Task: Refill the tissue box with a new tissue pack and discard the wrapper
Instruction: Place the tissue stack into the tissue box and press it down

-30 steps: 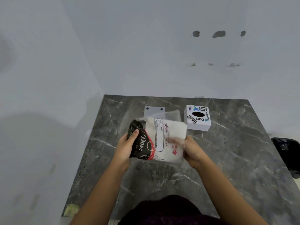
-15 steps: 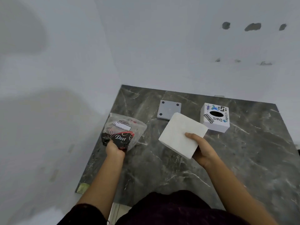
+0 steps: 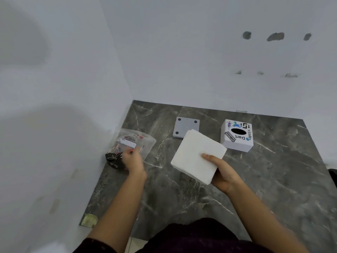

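Note:
My right hand (image 3: 225, 173) is shut on a bare white stack of tissues (image 3: 197, 155), held tilted above the dark marble table (image 3: 264, 189). The white tissue box (image 3: 237, 136), with stickers and an oval hole on top, stands on the table just right of the stack. An empty clear and black wrapper (image 3: 134, 141) lies at the table's left edge against the wall. My left hand (image 3: 134, 162) is on its near end. That hand is blurred, so I cannot see whether it grips the wrapper.
A grey square plate with dark corner pads (image 3: 186, 126) lies flat behind the tissue stack. White walls close off the left and far sides of the table. A black object (image 3: 333, 173) shows at the right edge of view.
The tissue stack came out of the wrapper into my right hand. My left hand carried the empty wrapper left to the table edge by the wall, where it now lies.

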